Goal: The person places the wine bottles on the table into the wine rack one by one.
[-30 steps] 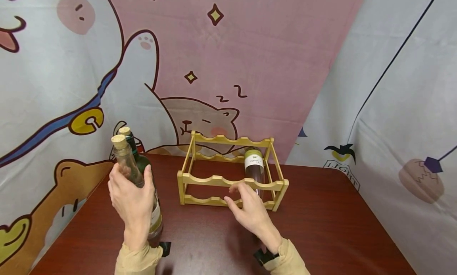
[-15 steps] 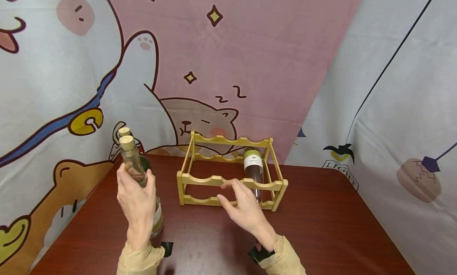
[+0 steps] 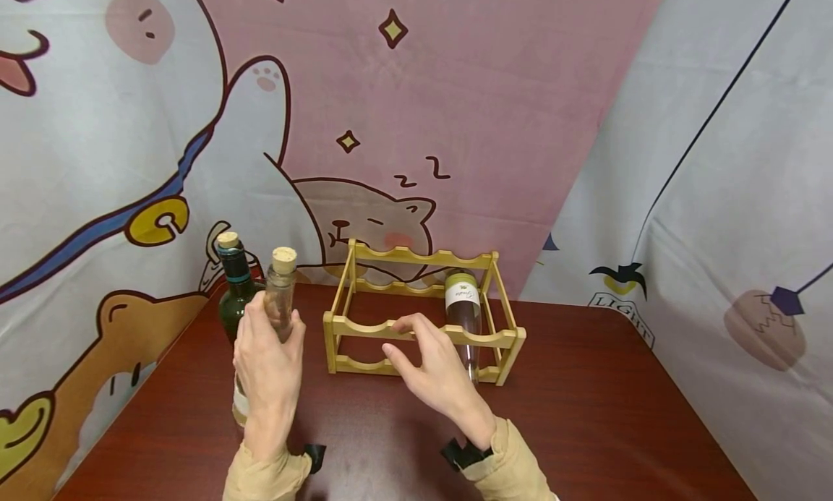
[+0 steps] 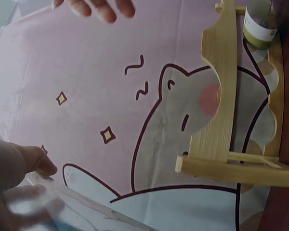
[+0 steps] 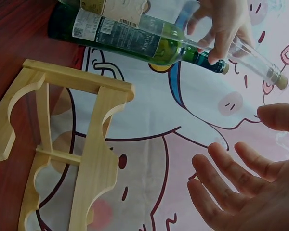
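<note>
My left hand [image 3: 267, 364] grips a clear glass bottle [image 3: 280, 302] around its neck. A cork tops this bottle, and its lower part is hidden behind the hand in the head view. Just left of it a green wine bottle [image 3: 236, 298], also corked, stands upright on the table. The right wrist view shows the two bottles close together, with the green bottle's label [image 5: 130, 36] visible. My right hand [image 3: 436, 374] hovers in front of the wooden wine rack [image 3: 371, 330], fingers loosely bent and holding nothing. One bottle with a white label [image 3: 463, 295] lies in the rack's right side.
The dark red-brown table [image 3: 586, 400] extends to the right of the rack. Behind it hangs a pink and white cartoon cloth [image 3: 494, 125]. A grey-white cloth [image 3: 716, 219] borders the right side.
My left hand has moved right with the clear bottle, away from in front of the green bottle, which now shows more fully. My right hand has shifted slightly left.
</note>
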Demonstrator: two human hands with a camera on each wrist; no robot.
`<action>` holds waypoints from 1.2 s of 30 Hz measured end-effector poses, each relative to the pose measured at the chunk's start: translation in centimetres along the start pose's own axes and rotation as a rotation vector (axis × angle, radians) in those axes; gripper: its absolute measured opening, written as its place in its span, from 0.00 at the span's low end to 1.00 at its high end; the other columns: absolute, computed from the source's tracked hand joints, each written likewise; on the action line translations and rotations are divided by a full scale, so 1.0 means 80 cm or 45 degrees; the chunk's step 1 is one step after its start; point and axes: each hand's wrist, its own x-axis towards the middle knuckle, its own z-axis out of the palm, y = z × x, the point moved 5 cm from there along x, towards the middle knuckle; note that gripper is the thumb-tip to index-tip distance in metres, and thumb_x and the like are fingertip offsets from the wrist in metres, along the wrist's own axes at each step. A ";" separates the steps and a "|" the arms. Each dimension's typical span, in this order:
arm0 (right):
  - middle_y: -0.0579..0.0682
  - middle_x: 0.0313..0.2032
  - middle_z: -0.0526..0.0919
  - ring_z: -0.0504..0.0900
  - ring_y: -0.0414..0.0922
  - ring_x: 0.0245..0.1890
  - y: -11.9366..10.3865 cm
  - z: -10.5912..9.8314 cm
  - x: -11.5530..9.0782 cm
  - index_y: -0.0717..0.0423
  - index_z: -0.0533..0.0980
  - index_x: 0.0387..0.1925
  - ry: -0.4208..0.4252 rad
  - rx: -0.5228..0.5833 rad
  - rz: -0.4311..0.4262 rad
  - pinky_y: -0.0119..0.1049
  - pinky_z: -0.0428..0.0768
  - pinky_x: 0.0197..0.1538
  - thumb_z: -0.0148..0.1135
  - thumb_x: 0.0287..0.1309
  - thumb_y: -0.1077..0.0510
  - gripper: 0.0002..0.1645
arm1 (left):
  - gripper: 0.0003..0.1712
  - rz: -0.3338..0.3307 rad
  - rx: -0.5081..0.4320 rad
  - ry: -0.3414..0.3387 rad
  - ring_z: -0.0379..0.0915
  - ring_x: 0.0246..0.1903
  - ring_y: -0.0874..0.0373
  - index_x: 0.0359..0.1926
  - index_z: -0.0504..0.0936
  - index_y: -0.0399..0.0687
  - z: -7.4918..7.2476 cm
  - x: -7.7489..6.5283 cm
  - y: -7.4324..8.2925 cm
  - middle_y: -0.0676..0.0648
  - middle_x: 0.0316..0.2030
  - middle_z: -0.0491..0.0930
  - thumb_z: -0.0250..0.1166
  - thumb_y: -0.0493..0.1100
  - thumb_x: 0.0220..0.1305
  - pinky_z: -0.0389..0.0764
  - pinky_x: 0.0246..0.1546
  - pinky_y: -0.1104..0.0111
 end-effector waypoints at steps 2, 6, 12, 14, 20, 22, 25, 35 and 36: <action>0.51 0.43 0.81 0.80 0.42 0.47 -0.002 -0.001 0.001 0.54 0.73 0.45 0.004 0.024 -0.010 0.41 0.79 0.51 0.62 0.58 0.53 0.15 | 0.24 0.025 0.001 -0.010 0.74 0.39 0.38 0.51 0.70 0.37 0.002 -0.001 0.004 0.34 0.37 0.78 0.67 0.31 0.51 0.70 0.36 0.45; 0.48 0.42 0.81 0.80 0.41 0.47 -0.007 -0.002 0.004 0.54 0.73 0.45 0.016 0.068 -0.029 0.40 0.79 0.51 0.62 0.59 0.54 0.15 | 0.25 0.086 0.014 -0.032 0.74 0.37 0.39 0.50 0.70 0.39 0.006 -0.005 0.013 0.36 0.36 0.78 0.67 0.30 0.50 0.70 0.33 0.47; 0.49 0.42 0.81 0.81 0.46 0.45 -0.013 -0.002 0.010 0.55 0.74 0.45 0.035 0.228 -0.012 0.39 0.79 0.50 0.61 0.59 0.56 0.13 | 0.27 0.172 0.014 -0.075 0.73 0.34 0.41 0.48 0.71 0.39 0.014 -0.010 0.025 0.38 0.33 0.77 0.69 0.28 0.45 0.69 0.31 0.49; 0.50 0.42 0.82 0.82 0.47 0.45 -0.014 -0.002 0.011 0.55 0.74 0.45 0.051 0.288 -0.008 0.40 0.80 0.49 0.62 0.59 0.57 0.13 | 0.27 0.191 0.015 -0.105 0.73 0.33 0.42 0.48 0.72 0.40 0.018 -0.012 0.029 0.39 0.32 0.77 0.70 0.28 0.44 0.69 0.31 0.50; 0.51 0.44 0.82 0.83 0.46 0.45 -0.017 -0.002 0.016 0.56 0.74 0.47 0.108 0.402 -0.024 0.40 0.82 0.48 0.61 0.59 0.59 0.14 | 0.28 0.270 0.016 -0.163 0.73 0.33 0.45 0.47 0.73 0.41 0.027 -0.020 0.040 0.43 0.32 0.77 0.70 0.29 0.42 0.71 0.33 0.51; 0.52 0.45 0.82 0.83 0.47 0.45 -0.018 -0.003 0.018 0.57 0.73 0.48 0.118 0.446 -0.035 0.39 0.82 0.47 0.61 0.59 0.60 0.15 | 0.29 0.304 0.019 -0.183 0.73 0.33 0.46 0.48 0.73 0.41 0.030 -0.023 0.045 0.44 0.33 0.77 0.71 0.30 0.42 0.72 0.34 0.51; 0.55 0.46 0.82 0.83 0.48 0.46 -0.019 -0.002 0.019 0.59 0.72 0.49 0.120 0.559 -0.036 0.40 0.82 0.48 0.60 0.59 0.62 0.16 | 0.30 0.351 0.021 -0.213 0.73 0.34 0.47 0.48 0.73 0.42 0.036 -0.028 0.051 0.44 0.32 0.77 0.73 0.30 0.40 0.73 0.36 0.51; 0.66 0.50 0.76 0.77 0.34 0.50 -0.018 -0.002 0.020 0.68 0.66 0.55 0.173 0.882 0.003 0.34 0.78 0.56 0.58 0.59 0.66 0.22 | 0.32 0.506 0.028 -0.307 0.73 0.35 0.49 0.48 0.73 0.46 0.051 -0.046 0.074 0.48 0.34 0.77 0.76 0.34 0.38 0.74 0.36 0.55; 0.67 0.49 0.75 0.77 0.33 0.50 -0.019 -0.003 0.020 0.68 0.66 0.55 0.181 0.900 -0.004 0.33 0.77 0.57 0.58 0.59 0.66 0.22 | 0.32 0.522 0.026 -0.314 0.73 0.35 0.49 0.48 0.73 0.46 0.052 -0.048 0.076 0.48 0.34 0.77 0.76 0.34 0.39 0.74 0.36 0.55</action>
